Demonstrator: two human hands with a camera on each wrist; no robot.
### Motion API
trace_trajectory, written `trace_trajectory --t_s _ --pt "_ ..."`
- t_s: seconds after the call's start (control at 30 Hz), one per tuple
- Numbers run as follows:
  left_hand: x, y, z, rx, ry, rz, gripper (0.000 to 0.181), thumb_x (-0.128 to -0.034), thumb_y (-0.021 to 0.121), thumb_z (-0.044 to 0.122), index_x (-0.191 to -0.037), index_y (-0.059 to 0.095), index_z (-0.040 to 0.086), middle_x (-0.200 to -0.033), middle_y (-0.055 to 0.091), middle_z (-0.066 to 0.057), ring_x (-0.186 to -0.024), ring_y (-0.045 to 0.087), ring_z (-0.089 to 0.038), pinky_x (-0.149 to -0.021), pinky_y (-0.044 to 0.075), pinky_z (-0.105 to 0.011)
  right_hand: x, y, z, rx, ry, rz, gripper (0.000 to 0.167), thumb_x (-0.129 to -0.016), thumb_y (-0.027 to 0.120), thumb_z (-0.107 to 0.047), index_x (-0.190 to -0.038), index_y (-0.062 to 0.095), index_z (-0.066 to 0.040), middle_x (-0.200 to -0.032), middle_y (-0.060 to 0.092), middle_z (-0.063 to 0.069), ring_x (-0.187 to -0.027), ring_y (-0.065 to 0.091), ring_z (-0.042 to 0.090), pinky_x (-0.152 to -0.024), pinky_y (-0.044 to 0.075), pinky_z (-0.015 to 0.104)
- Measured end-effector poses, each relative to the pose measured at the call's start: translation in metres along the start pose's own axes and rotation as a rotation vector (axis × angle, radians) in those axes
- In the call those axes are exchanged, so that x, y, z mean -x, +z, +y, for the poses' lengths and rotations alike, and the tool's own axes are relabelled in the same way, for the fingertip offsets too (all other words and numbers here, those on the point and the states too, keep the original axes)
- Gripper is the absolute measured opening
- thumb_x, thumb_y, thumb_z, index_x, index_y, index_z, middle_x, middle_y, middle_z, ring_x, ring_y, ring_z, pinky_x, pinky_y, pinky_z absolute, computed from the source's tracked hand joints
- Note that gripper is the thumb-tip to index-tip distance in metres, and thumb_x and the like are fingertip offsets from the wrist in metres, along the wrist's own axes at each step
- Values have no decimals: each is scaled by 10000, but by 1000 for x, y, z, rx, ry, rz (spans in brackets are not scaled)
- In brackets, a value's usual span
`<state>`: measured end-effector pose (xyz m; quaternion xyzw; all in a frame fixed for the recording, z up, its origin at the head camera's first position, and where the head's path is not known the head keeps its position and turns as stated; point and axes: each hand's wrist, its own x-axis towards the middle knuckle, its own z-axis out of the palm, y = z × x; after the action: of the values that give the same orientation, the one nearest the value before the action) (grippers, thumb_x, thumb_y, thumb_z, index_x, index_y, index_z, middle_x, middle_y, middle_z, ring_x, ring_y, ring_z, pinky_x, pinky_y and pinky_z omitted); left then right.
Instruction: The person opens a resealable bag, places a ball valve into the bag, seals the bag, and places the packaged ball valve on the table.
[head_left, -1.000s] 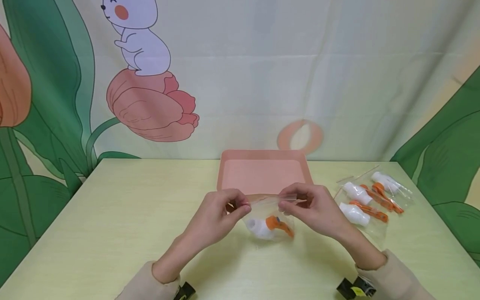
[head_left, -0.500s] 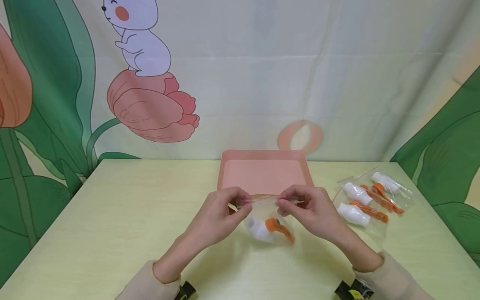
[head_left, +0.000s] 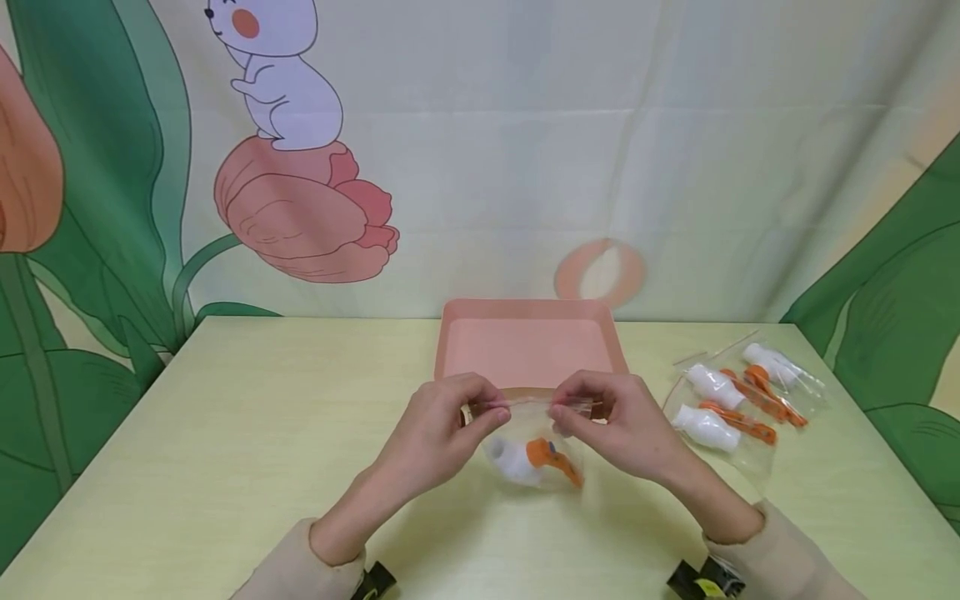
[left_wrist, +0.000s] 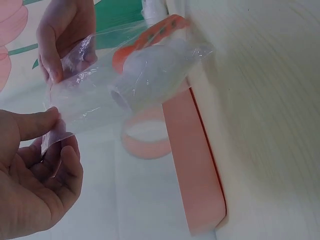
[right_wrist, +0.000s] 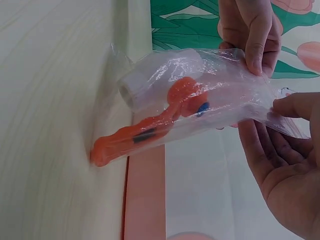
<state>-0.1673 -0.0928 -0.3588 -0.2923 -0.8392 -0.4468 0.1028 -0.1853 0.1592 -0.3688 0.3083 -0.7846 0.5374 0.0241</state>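
Both hands pinch the top edge of a clear zip bag [head_left: 531, 421] in front of the pink tray. The left hand [head_left: 442, 423] grips its left corner between thumb and forefinger, and the right hand [head_left: 618, 427] grips the right side the same way. Inside the bag hang a white plastic bottle-shaped piece [head_left: 514, 463] with an open neck and an orange plastic piece [right_wrist: 145, 131] with a long arm. Blue and dark spots show on the orange piece in the right wrist view. The bag's lower end is close to the table; I cannot tell if it touches.
A pink tray [head_left: 531, 346] stands at the back middle of the pale wooden table [head_left: 300, 392]. To the right lie several more clear bags [head_left: 757, 462], each with white and orange pieces. A printed curtain [head_left: 480, 167] hangs behind the table.
Along the bag's top edge, the two hands have come slightly closer together. The bag has swayed a little, its contents tilting and shifting slightly left. The other bags stay put.
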Motion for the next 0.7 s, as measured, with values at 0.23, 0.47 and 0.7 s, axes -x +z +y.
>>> trace_trajectory --t_s 0.23,0.47,0.7 --pt "-1 0 1 4 8 -2 84 -928 773 73 -889 713 118 -806 629 88 -726 574 -78 -575 466 -248 -3 2 -2 4 -61 -38 54 -938 752 -43 -962 751 -91 -878 725 32 -789 713 215 -694 603 341" --pt "-2 0 4 0 -17 -26 96 -921 756 50 -880 716 126 -803 633 92 -731 581 -77 -558 475 -247 -5 5 -4 69 -105 -32 56 -937 739 -13 -929 740 -68 -816 706 92 -674 676 181 -654 592 312" --pt "-3 0 4 -10 -11 -63 69 -923 774 92 -892 733 138 -778 617 113 -716 568 -70 -551 482 -251 -3 8 -3 63 -81 -30 36 -947 735 -27 -921 730 -52 -829 706 70 -705 683 180 -698 601 322"
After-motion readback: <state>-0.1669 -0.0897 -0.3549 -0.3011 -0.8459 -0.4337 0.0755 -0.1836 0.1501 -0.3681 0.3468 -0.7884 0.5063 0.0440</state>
